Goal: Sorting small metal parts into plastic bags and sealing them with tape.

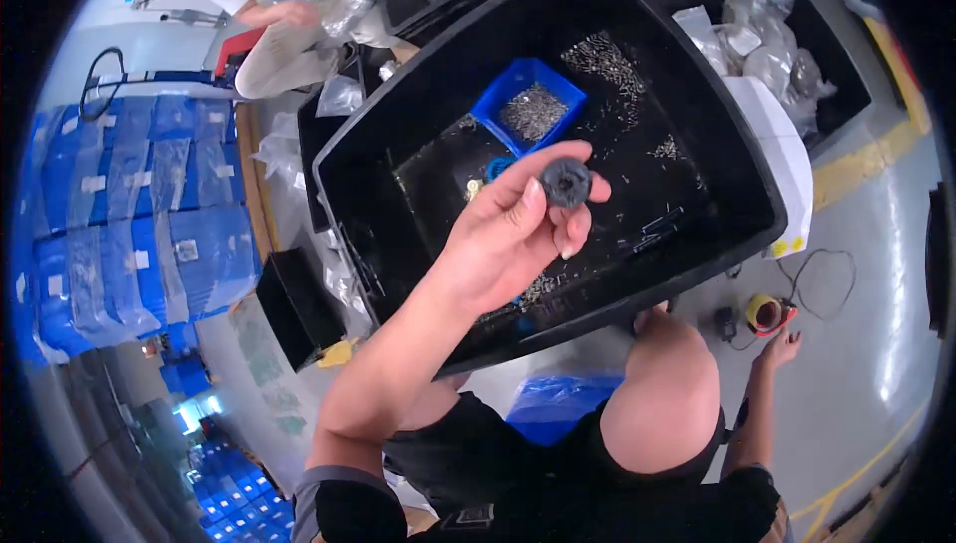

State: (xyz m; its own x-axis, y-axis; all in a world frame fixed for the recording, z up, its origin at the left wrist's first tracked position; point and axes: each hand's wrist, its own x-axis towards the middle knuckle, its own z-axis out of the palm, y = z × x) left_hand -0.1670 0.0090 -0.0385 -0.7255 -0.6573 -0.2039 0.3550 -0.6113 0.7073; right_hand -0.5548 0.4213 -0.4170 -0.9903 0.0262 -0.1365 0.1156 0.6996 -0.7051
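Note:
My left hand (508, 234) is raised over a large black tub (468, 334). Its thumb and fingers are closed on a dark grey round plastic part (566, 182) with a hole in its middle. Behind that hand, inside the tub, stands a blue bin (571, 95) of small metal screws (534, 113). Loose screws (604, 63) lie heaped on the tub's far floor, with dark rod-like pieces (657, 229) to the right. My right hand (782, 347) hangs low beside my knee, close to a tape dispenser (765, 314); its fingers look loosely apart.
Another person (289, 15) works at the far left with a clear plastic bag (349, 7). Blue wrapped boxes (139, 214) are stacked on the left. A black crate (827, 45) of bagged parts stands at the far right. A thin cable (851, 274) loops over the floor.

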